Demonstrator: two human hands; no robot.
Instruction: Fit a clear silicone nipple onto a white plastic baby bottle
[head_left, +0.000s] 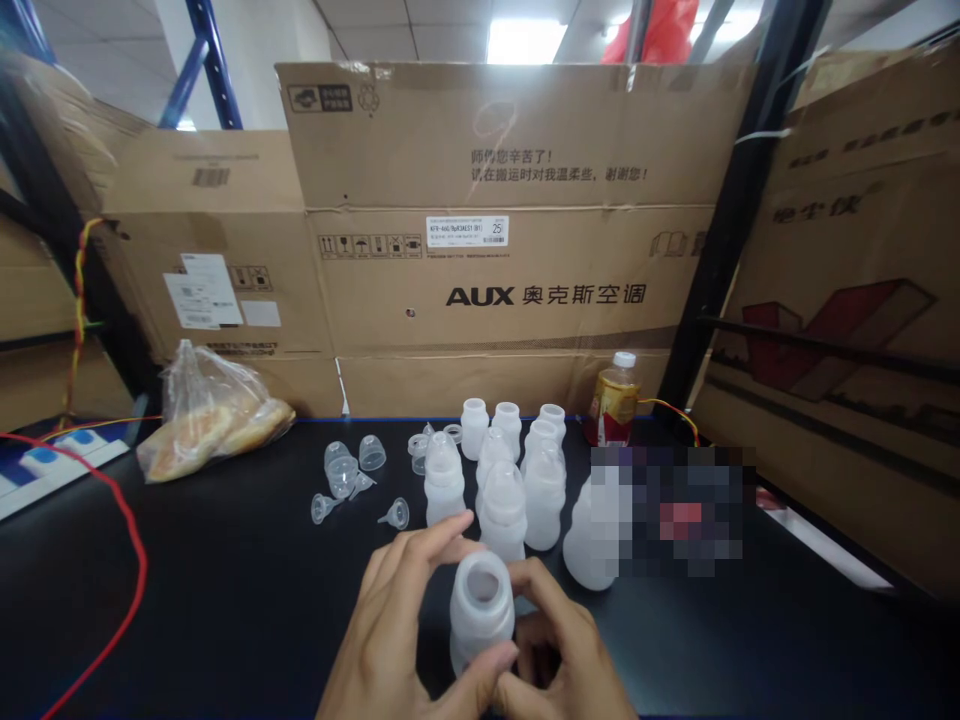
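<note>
Before me, the big cardboard panel (375,310) carries "AUX 奥克斯空调" in dark print, with "师傅您辛苦了!" and "请在搬运时对我温柔些,谢谢您!" above it. A white label (467,231) on the same panel reads "KFR-46G/BpR3AES1(B1)" and "25", beside a row of small handling icons that includes umbrella and glass signs. On the carton to my right (840,300), blurred characters appear above a red check-shaped mark.

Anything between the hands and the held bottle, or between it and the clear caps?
Nothing visible between left hand or right hand and bottle. Toward the caps, the left hand's fingers and one funnel lie roughly in line.
</note>
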